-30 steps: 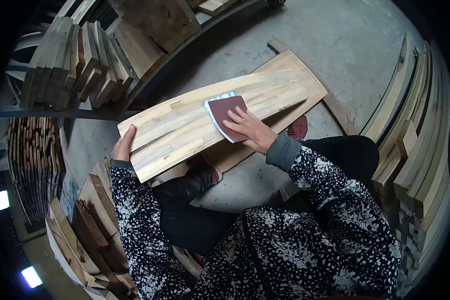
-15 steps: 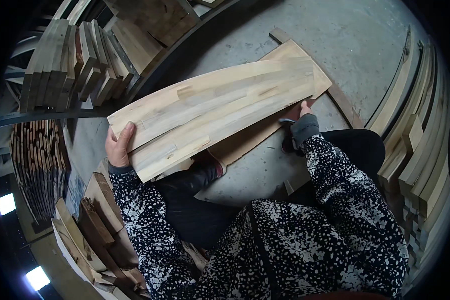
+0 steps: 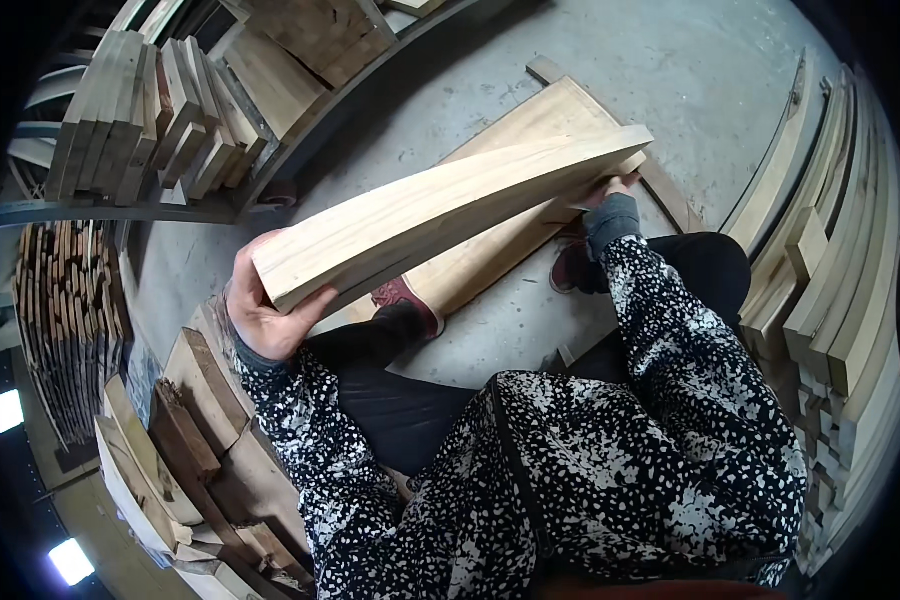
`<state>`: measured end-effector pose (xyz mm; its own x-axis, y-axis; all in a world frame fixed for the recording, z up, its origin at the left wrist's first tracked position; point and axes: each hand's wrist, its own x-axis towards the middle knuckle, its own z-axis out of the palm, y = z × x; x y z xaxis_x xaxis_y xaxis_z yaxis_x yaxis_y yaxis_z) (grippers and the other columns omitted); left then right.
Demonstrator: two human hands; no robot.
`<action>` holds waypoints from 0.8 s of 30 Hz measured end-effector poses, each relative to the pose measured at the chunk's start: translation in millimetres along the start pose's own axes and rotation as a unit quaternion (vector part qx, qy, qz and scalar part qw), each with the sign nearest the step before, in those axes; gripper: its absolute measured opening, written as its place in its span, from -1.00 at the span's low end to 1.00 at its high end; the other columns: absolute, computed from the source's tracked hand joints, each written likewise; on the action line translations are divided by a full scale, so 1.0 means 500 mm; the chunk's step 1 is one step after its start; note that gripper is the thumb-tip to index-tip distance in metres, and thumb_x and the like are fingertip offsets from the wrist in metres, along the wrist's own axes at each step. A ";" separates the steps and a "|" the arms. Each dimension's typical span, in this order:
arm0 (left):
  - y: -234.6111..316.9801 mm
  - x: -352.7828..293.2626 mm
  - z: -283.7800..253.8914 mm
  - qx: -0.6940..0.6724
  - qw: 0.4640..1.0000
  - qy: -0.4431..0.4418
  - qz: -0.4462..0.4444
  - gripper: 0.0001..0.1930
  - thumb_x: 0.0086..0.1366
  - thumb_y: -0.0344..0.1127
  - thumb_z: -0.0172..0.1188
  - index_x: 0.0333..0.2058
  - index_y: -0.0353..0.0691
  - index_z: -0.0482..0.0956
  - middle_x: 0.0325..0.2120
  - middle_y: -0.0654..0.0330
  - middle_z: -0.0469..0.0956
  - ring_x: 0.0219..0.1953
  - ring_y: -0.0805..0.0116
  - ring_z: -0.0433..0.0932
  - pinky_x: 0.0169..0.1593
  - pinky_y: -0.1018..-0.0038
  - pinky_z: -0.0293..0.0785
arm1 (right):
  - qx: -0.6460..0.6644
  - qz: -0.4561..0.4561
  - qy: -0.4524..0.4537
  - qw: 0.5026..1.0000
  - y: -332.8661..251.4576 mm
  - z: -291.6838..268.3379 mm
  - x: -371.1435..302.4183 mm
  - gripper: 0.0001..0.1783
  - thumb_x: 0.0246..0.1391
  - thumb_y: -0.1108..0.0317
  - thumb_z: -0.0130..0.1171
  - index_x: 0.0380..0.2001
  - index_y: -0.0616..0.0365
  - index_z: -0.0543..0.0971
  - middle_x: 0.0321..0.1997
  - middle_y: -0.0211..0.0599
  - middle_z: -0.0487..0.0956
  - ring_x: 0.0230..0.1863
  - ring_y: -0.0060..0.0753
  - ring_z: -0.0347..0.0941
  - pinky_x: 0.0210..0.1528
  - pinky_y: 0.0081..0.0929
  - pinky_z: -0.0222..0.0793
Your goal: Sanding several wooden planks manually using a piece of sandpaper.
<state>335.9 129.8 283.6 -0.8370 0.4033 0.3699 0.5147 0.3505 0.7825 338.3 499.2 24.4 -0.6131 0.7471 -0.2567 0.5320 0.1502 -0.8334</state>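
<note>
A pale wooden board (image 3: 440, 210) is held up in front of me, tipped so that a long narrow edge faces up. My left hand (image 3: 270, 305) grips its near left end, fingers behind and thumb on the closer side. At the far right end my right hand (image 3: 610, 190) holds the board from below; its fingers are partly hidden by the wood. Under it, another wide wooden board (image 3: 530, 125) lies flat on the floor between my feet, resting across thin wooden strips (image 3: 670, 195).
Stacked planks (image 3: 110, 130) stand on a metal rack at the upper left, with rough dark-edged lumber (image 3: 70, 330) below it. Offcuts (image 3: 200, 400) lie by my left side. Long timbers (image 3: 860, 270) are piled on the right. My shoes (image 3: 410, 303) flank the floor board.
The held board has turned from showing its wide face to showing its long edge. My left hand has shifted its grip around the end, and the board on the floor shows more.
</note>
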 end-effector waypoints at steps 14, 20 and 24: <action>-0.002 0.006 0.019 -0.233 0.968 0.007 -0.096 -0.42 -0.20 -0.51 0.32 -0.15 -0.31 0.27 -0.21 0.16 0.39 -0.14 0.42 0.37 -0.05 0.50 0.27 | 0.065 -0.649 -0.252 0.715 -0.419 -0.031 -0.432 -0.35 -0.31 0.60 -0.13 0.03 0.17 0.22 0.10 0.02 0.18 0.19 -0.10 -0.01 0.21 -0.17 -0.20; -0.012 0.000 0.001 -0.067 0.997 -0.012 -0.033 -0.43 -0.17 -0.49 0.30 -0.13 -0.31 0.26 -0.23 0.15 0.40 -0.15 0.41 0.37 -0.06 0.51 0.27 | 0.057 -0.675 -0.292 0.675 -0.411 -0.024 -0.386 -0.33 -0.30 0.60 -0.03 0.03 0.09 0.23 0.12 -0.05 0.17 0.20 -0.13 -0.04 0.23 -0.19 -0.23; -0.023 -0.010 -0.017 -0.003 0.999 -0.001 -0.043 -0.44 -0.17 -0.49 0.29 -0.13 -0.32 0.26 -0.25 0.14 0.41 -0.16 0.40 0.37 -0.06 0.51 0.25 | -0.045 -0.557 -0.273 0.783 -0.257 -0.069 -0.131 -0.42 -0.21 0.58 -0.10 0.03 0.17 0.23 0.09 -0.12 0.24 0.21 -0.28 -0.03 0.23 -0.42 -0.23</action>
<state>332.7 116.4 277.0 -0.8774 0.3739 0.3007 0.4402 0.3781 0.8144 330.5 453.3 165.3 -0.8708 -0.2654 0.4139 -0.4876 0.5741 -0.6578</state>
